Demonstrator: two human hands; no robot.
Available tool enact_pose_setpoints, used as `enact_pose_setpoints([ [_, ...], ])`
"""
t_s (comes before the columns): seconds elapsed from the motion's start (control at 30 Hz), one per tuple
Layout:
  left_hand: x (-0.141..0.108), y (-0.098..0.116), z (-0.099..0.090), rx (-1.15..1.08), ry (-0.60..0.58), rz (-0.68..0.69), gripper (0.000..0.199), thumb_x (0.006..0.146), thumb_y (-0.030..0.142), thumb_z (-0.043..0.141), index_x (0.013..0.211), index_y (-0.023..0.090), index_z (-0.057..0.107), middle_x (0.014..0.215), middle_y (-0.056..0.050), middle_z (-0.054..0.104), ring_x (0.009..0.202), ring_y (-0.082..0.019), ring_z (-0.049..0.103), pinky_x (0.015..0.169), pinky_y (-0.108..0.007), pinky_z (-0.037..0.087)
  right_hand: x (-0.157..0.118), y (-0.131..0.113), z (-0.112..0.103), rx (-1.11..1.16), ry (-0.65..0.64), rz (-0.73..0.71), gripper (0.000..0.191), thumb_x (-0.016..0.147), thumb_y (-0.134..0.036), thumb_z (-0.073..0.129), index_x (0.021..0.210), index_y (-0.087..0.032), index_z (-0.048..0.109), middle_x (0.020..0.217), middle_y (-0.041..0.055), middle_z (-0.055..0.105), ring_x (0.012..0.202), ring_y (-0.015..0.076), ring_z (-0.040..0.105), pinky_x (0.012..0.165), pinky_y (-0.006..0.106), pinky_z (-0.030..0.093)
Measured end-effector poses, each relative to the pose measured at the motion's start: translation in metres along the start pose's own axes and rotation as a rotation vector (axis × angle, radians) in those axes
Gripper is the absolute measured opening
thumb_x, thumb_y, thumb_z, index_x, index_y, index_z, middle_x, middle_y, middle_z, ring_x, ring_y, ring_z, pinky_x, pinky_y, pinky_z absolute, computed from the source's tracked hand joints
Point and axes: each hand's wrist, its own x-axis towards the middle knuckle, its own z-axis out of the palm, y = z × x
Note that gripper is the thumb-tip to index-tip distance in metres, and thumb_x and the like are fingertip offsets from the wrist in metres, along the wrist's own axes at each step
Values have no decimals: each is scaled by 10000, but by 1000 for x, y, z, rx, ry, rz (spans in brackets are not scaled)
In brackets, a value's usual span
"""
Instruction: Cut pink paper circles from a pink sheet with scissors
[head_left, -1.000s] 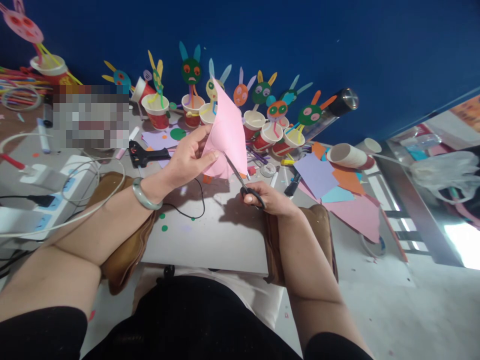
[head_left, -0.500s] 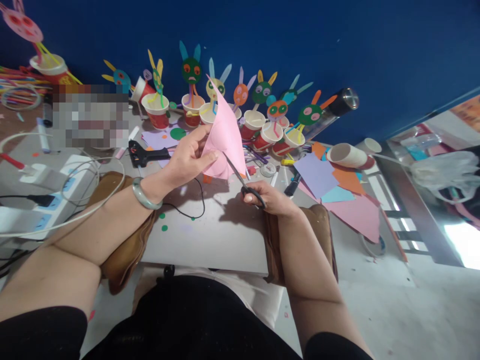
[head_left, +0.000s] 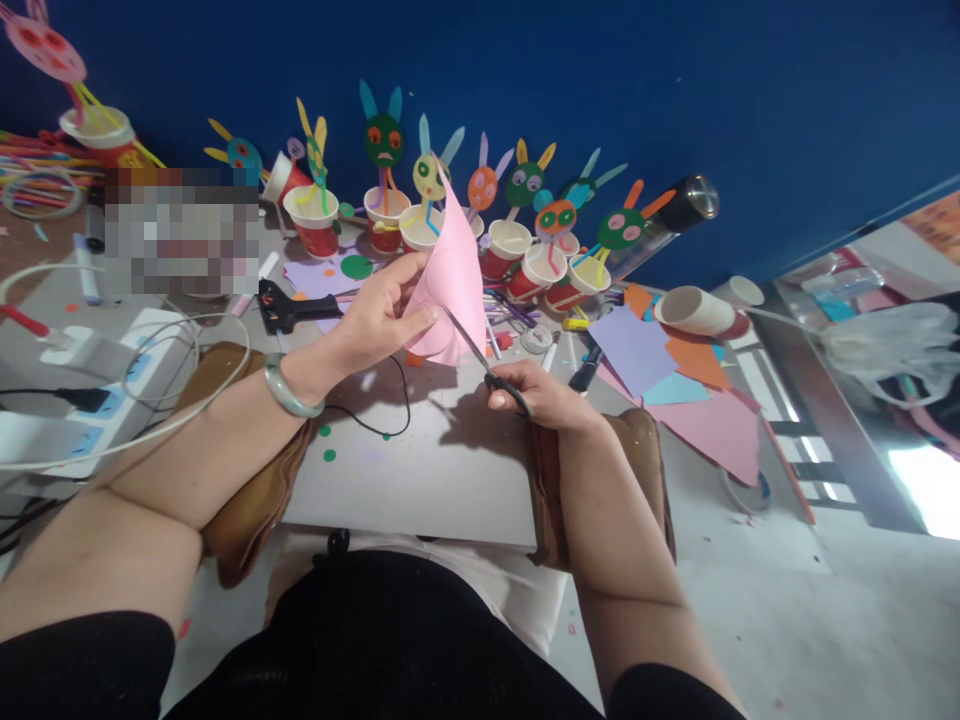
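Note:
My left hand (head_left: 388, 308) pinches a curved sheet of pink paper (head_left: 459, 265) by its left side, thumb in front, above the table. In my right hand (head_left: 536, 395) is a pair of scissors (head_left: 480, 355), fingers wrapped round the black handles. The blades point up and left, with their tips at the paper close to my left thumb. A slit runs in from the paper's lower edge. Behind the sheet, several paper cups (head_left: 313, 215) hold bright paper faces with long ears on bent stems; the sheet partly hides some of them.
A black glue gun (head_left: 296, 308) lies left of my left hand. Farther left is a white power strip (head_left: 120, 395) with cables. Coloured paper sheets (head_left: 634, 350) and tipped cups (head_left: 694, 310) lie at right. Brown cushions (head_left: 247, 470) sit under both forearms. A flask (head_left: 679, 210) leans by the blue wall.
The pink paper has turned slightly, its top corner shifting right and down. The scissor blades look closer together than before. My left hand has barely moved.

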Motion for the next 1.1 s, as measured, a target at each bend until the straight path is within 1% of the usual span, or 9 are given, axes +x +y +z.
enact_pose_setpoints([
  [0.1,0,-1,0,-14,-29,-2,530,803,288,687,1301,150,572,1244,-129,687,1159,-271,660,988,-404,564,0,0,0,-3,-5,7,645,679,-775,698,622,-182,449,594,-57,336,595,94,301,562,266,224],
  [0.23,0,-2,0,-10,-45,-2,532,810,274,683,1313,148,566,1270,-132,676,1190,-274,645,1029,-416,539,-1,0,-1,-6,-8,10,636,693,-759,699,614,-181,445,592,-57,332,592,93,297,561,266,214],
  [0.43,0,0,-1,7,-66,-2,542,812,262,673,1326,136,553,1289,-138,668,1203,-278,637,1043,-423,526,-2,-1,0,-9,-7,15,629,703,-756,695,627,-180,453,598,-58,326,592,93,294,563,270,212],
  [0.7,0,2,-1,-5,-51,-21,512,803,252,665,1295,149,571,1251,-123,684,1148,-259,660,1007,-401,550,-1,0,-1,-3,-8,17,640,701,-756,697,612,-184,425,592,-62,306,586,87,276,552,267,206],
  [0.93,0,4,0,-36,-51,-48,507,768,241,673,1261,150,599,1212,-118,698,1109,-256,673,983,-389,555,-2,-1,-2,5,-17,33,637,678,-745,724,607,-181,436,588,-59,326,585,88,293,551,260,218],
  [1.1,-1,6,1,-41,-87,-76,531,753,270,697,1258,139,598,1230,-130,695,1116,-272,675,974,-394,556,-2,-3,-2,2,-19,48,627,672,-735,733,612,-176,457,588,-56,363,595,93,314,558,256,229],
])
